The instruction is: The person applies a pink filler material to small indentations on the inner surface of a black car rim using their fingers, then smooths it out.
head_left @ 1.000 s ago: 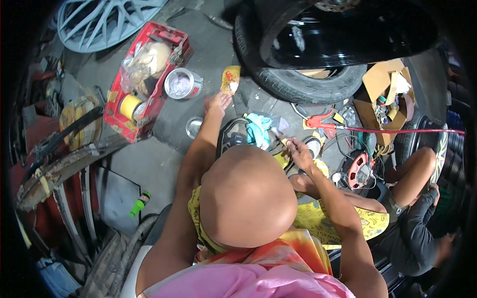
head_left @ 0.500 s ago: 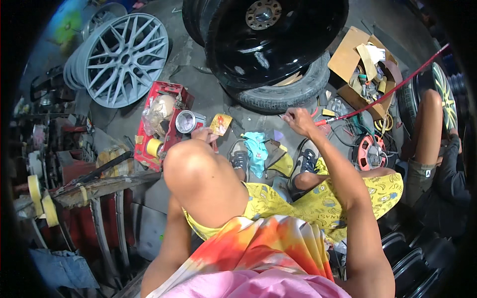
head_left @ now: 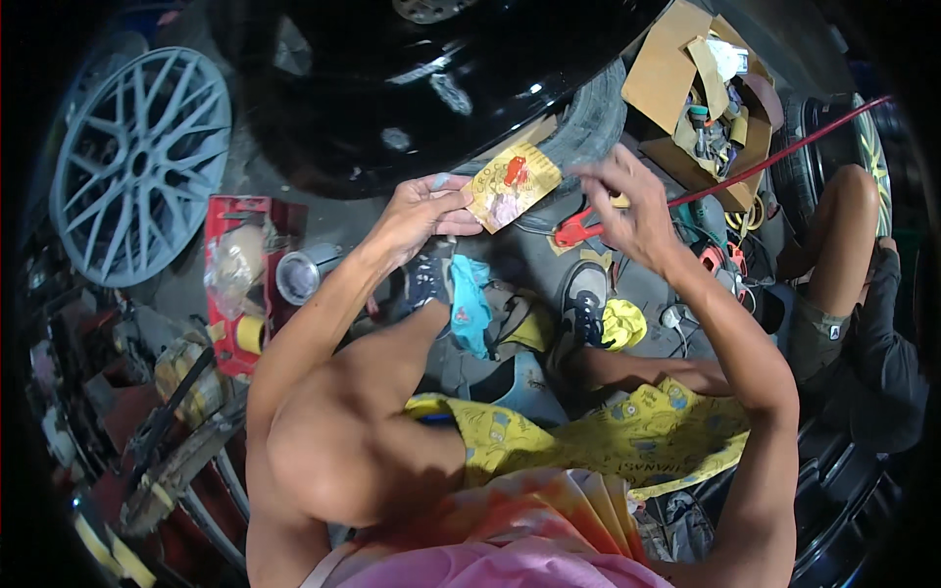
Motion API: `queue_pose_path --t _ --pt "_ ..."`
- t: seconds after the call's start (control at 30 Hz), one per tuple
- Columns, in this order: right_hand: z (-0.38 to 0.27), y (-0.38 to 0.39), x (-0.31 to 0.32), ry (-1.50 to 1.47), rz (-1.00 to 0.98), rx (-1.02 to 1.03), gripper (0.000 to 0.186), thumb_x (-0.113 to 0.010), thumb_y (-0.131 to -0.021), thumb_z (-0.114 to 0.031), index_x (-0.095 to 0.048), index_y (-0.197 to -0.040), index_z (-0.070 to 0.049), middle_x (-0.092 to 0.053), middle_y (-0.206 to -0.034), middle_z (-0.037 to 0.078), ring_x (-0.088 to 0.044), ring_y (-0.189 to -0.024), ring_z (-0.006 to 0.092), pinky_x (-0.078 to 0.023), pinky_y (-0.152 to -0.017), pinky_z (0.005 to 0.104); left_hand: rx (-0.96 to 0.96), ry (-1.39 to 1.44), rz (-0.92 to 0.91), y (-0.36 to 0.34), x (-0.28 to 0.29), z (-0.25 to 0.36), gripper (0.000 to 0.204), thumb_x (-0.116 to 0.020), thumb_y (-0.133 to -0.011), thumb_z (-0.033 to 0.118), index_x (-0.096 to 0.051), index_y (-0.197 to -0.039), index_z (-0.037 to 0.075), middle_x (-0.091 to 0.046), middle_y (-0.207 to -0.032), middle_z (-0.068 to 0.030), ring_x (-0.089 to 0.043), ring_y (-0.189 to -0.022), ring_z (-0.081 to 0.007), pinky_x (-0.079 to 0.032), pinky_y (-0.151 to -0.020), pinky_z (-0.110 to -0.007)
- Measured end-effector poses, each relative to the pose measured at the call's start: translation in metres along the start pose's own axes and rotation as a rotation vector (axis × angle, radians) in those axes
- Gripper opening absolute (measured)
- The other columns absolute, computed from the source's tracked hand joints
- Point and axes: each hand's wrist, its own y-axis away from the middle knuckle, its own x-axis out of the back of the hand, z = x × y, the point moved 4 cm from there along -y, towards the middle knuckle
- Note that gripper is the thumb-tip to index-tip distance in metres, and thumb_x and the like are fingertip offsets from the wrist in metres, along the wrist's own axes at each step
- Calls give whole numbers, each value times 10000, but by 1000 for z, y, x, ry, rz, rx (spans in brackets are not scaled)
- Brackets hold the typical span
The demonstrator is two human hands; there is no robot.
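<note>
My left hand [head_left: 420, 213] pinches a yellow card [head_left: 502, 201] with a red dab and pale paste on it, above my feet. Just right of the card, my right hand [head_left: 635, 208] has its fingers bent round something small, too blurred to make out. Behind both hands is a glossy black wheel [head_left: 431, 98]. Below them a turquoise cloth [head_left: 470, 309] lies between my shoes, and an open can of pale paste [head_left: 297, 277] stands to the left.
A silver spoked wheel [head_left: 142, 162], red crate [head_left: 221, 323] and clutter lie left. A tire [head_left: 598, 118], cardboard box [head_left: 657, 73] and red hose [head_left: 750, 171] are at back right. A co-worker's bare knee and dark sleeve [head_left: 887, 353] are at far right.
My left hand has lifted the card up from low beside the can to just below the black wheel. My right hand has risen beside it. The view has shifted.
</note>
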Motion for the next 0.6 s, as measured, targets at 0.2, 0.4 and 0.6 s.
queue_pose_path --t 0.2,0.4,0.6 --pt "-5 7 -30 200 -168 187 432 -664 -783 -28 -699 -1197 -146 -419 -831 73 -455 -783 236 -381 -689 358 -22 164 50 -20 0 -13 271 -660 -924 66 -622 -1158 -65 -705 -1013 -155 -727 -828 -201 -626 -747 -311" --pt "0 0 -44 154 -172 119 491 -656 -799 -45 -671 -1270 -187 -436 -868 83 -450 -823 242 -363 -722 367 -1 107 68 -26 1 -10 338 -665 -921 60 -575 -1191 -123 -682 -1064 -192 -723 -837 -220 -629 -753 -305" --pt "3 9 -54 10 -167 13 400 -623 -825 -26 -693 -1205 -130 -466 -895 99 -470 -834 242 -370 -734 365 24 252 100 -30 -2 -16 191 -662 -909 31 -644 -1086 -38 -706 -1023 -155 -724 -881 -198 -626 -782 -301"
